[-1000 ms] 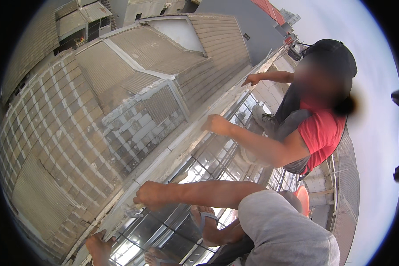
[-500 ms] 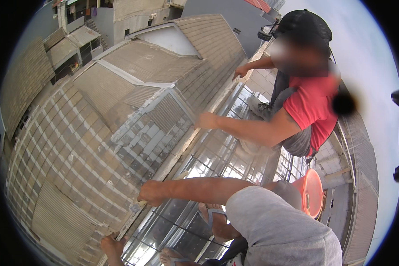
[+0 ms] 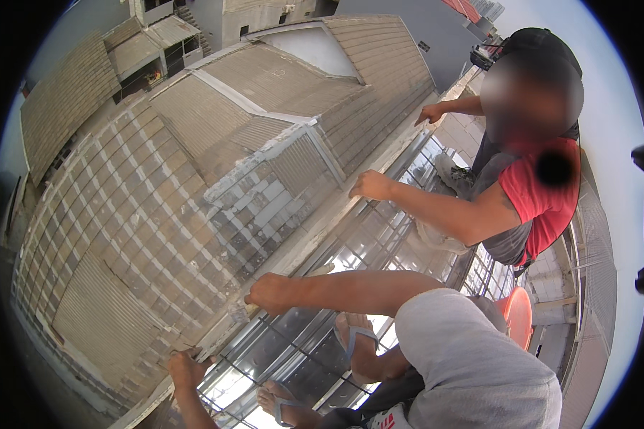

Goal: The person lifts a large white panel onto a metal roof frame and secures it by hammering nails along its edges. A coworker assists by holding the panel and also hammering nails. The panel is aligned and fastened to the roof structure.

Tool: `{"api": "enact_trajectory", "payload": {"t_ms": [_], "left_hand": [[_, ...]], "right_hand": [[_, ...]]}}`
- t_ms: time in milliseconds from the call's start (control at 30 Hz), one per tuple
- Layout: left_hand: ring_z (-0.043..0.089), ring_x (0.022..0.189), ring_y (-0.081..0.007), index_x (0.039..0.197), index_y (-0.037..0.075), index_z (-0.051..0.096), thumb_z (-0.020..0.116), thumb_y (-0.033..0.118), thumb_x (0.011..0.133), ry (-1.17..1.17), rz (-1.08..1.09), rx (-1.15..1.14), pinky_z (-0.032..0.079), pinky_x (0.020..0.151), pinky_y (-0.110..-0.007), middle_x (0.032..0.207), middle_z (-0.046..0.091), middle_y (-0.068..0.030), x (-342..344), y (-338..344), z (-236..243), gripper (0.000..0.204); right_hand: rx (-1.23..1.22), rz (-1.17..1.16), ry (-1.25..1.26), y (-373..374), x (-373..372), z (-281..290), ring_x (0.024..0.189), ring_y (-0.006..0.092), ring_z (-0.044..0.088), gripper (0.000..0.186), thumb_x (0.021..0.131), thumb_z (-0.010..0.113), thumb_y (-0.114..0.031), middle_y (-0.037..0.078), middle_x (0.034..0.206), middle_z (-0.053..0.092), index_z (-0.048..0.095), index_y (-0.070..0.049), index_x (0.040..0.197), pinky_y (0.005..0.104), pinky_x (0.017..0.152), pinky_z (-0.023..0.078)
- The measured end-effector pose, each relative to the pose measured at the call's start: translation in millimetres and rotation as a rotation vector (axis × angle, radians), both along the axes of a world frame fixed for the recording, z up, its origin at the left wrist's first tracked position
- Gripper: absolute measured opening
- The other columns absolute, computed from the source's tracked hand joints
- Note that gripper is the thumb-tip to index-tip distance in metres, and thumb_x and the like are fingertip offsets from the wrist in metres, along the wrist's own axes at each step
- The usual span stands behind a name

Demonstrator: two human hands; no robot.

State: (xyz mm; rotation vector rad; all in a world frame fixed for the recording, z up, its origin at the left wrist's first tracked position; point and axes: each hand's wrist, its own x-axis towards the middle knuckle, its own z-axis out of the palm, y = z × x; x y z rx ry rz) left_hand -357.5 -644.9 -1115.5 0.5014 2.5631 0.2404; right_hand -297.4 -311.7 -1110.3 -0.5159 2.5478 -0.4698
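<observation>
A long, pale concrete ledge (image 3: 318, 236) crosses the view diagonally beside a dark wire mesh over shiny metal sheets (image 3: 315, 343). My left hand (image 3: 187, 368) is at the ledge's near end, its fingers curled on the edge. My right hand (image 3: 268, 293) is higher along the ledge, closed round something pale and small, mostly hidden under the fingers. My feet in grey flip-flops (image 3: 280, 406) rest on the mesh, under my arms.
A co-worker in red (image 3: 540, 207) and a black cap crouches at upper right, both hands (image 3: 368, 186) at the ledge. An orange bucket (image 3: 519, 314) sits behind my right arm. Beyond the ledge lie lower tiled and corrugated roofs (image 3: 122, 214) and buildings.
The whole scene has shifted in the picture as my head moved. Both my hands remain along the ledge, and the co-worker keeps the same crouch with hands on it.
</observation>
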Motion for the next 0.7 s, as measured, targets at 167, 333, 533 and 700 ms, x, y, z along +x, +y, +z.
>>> {"api": "enact_trajectory", "payload": {"t_ms": [167, 333, 533, 700], "left_hand": [[0.072, 0.085, -0.0318, 0.104, 0.01, 0.077, 0.09, 0.037, 0.065, -0.044, 0.038, -0.022, 0.055, 0.084, -0.039, 0.092, 0.075, -0.0149, 2.3, 3.7, 7.2, 0.05], [0.068, 0.101, -0.03, 0.115, 0.015, 0.074, 0.085, 0.035, 0.071, -0.049, 0.048, -0.013, 0.052, 0.092, -0.039, 0.109, 0.073, -0.0131, 7.7, 0.5, 7.6, 0.05], [0.07, 0.091, -0.0318, 0.114, 0.017, 0.074, 0.08, 0.026, 0.077, -0.033, 0.036, -0.1, 0.053, 0.083, -0.041, 0.099, 0.073, -0.0161, 9.1, -4.7, -1.5, 0.039], [0.07, 0.091, -0.0329, 0.111, 0.015, 0.075, 0.081, 0.024, 0.074, -0.022, -0.037, -0.058, 0.054, 0.082, -0.042, 0.095, 0.073, -0.0169, 2.6, -7.9, 0.9, 0.038]], "right_hand": [[-0.066, 0.019, -0.005, 4.4, -1.8, 3.6, 0.082, 0.038, 0.069, 0.03, 0.073, 0.065, -0.008, 0.018, 0.083, 0.07, 0.067, -0.002, 0.102, 0.0478, 0.073, 0.054], [-0.068, 0.01, -0.008, 4.6, -2.5, 1.6, 0.08, 0.0378, 0.068, 0.027, 0.074, 0.064, -0.009, 0.018, 0.081, 0.069, 0.067, -0.002, 0.1, 0.0485, 0.071, 0.053], [-0.043, 0.03, -0.04, 3.9, -6.1, -0.1, 0.079, 0.0375, 0.068, 0.028, 0.074, 0.063, -0.01, 0.017, 0.083, 0.07, 0.066, -0.004, 0.101, 0.0478, 0.071, 0.053], [-0.053, 0.028, -0.071, 5.2, -9.1, 1.8, 0.084, 0.0363, 0.069, 0.031, 0.074, 0.064, -0.009, 0.018, 0.086, 0.071, 0.067, -0.003, 0.105, 0.0471, 0.074, 0.054]]}}
